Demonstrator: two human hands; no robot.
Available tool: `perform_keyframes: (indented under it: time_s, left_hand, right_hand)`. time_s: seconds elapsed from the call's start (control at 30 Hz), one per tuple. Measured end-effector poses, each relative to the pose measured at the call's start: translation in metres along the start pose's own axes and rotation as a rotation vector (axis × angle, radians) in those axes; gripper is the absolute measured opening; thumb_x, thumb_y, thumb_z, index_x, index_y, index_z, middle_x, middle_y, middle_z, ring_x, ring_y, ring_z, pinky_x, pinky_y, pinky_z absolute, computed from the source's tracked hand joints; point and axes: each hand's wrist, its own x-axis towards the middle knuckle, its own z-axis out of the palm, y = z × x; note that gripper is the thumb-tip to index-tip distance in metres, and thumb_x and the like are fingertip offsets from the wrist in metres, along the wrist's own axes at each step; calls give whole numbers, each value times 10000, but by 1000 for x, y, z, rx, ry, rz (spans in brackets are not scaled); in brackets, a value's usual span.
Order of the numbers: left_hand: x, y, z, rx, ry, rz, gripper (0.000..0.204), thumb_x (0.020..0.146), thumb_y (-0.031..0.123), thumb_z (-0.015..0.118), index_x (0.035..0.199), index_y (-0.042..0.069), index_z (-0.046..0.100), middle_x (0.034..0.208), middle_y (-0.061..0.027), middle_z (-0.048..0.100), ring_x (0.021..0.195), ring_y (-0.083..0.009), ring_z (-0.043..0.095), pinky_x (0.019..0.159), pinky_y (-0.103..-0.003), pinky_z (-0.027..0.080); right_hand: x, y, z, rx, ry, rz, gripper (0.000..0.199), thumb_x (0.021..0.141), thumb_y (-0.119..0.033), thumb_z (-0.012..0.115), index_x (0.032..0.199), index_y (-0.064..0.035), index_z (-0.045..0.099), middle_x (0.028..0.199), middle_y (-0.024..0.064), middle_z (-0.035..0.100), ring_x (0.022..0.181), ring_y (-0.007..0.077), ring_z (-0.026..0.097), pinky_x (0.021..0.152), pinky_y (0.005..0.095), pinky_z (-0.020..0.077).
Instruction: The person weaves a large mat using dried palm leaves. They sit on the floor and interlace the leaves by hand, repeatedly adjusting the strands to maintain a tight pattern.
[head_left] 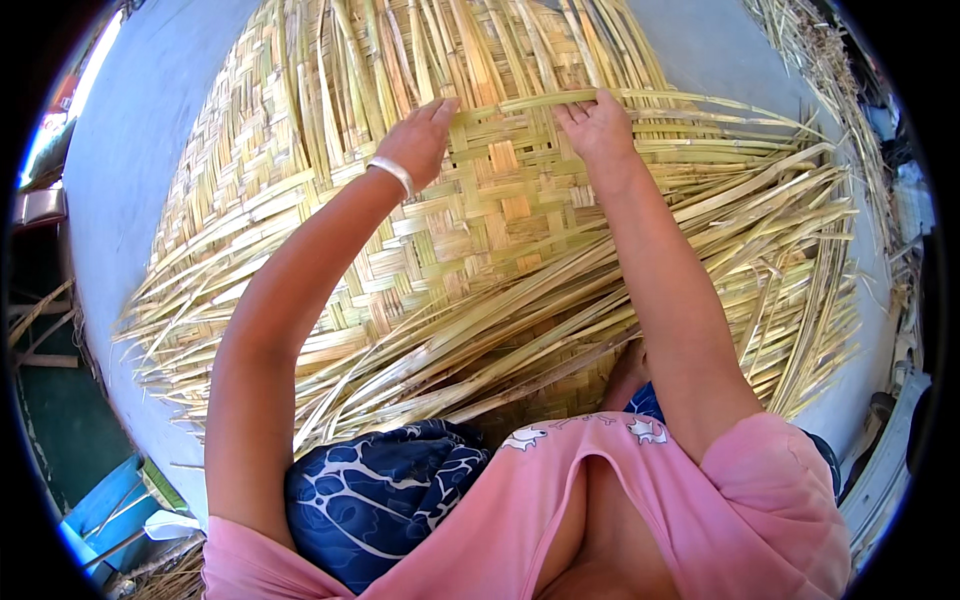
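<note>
The woven mat [470,200] is showing flat split-cane strips, pale yellow and dry with a faint sheen, lying smooth where plaited and fraying into loose slats at its near edge. Beneath the mat, the floor [130,150] is looking like matt grey concrete. Above the mat, a glossy metal bangle [392,172] is gleaming on the left wrist.

Bright daylight on a pale grey concrete floor [130,180], outdoors or in an open yard.

The floor runs smooth and bare along the left and the upper right, lit hard with little shadow. Loose dry straw litter [810,50] lies along the upper right edge. At the left rim stand dark wooden slats [40,330] over a shaded green surface, and a blue container [110,510] sits at the lower left. A pale grey ledge [885,460] curves along the lower right.
</note>
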Motion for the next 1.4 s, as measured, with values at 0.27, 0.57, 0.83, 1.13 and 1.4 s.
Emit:
perform_keyframes:
  time_s: [0.27, 0.57, 0.83, 1.13, 1.4]
  left_hand:
    - [33, 2, -15, -242, -102, -162, 262, 814, 301, 624, 881, 53, 677, 828, -140, 646, 727, -283, 620, 698, -369, 487]
    - [72, -48, 20, -352, -110, -561, 339, 763, 291, 603, 893, -21, 632, 779, -203, 637, 745, -301, 637, 711, -361, 495]
    - [76, -70, 18, -1061, -212, -777, 147, 784, 143, 615, 807, 1, 586, 707, -99, 585, 637, -184, 603, 469, -307, 464]
    - [59, -52, 4, -1513, -29, -662, 81, 842, 60, 505, 912, 20, 500, 755, -53, 528, 643, -165, 554, 650, -310, 525]
    - [65, -119, 59, -801, 26, 1, 187, 892, 119, 464, 1014, -16, 511, 831, -126, 611, 705, -194, 615, 631, -312, 537]
  right_hand:
    - [-55, -16, 81, -1592, -795, -878, 239, 893, -232, 451, 1046, -64, 525, 852, 119, 612, 812, 294, 588, 739, 400, 473]
    - [30, -10, 82, -1967, -667, -723, 365, 883, -268, 489, 1108, 12, 553, 1016, 229, 612, 953, 342, 593, 855, 418, 450]
    - [38, 5, 84, -2344, -540, -534, 300, 839, -237, 502, 871, 39, 615, 826, 188, 642, 746, 310, 627, 736, 397, 489]
    - [66, -6, 79, -1409, -581, -265, 292, 764, -244, 679, 808, 36, 607, 728, 122, 637, 509, 157, 535, 505, 303, 432]
    - [49, -6, 115, -1785, -601, 15, 248, 777, -203, 662, 888, 10, 597, 650, 93, 599, 511, 144, 522, 447, 284, 371]
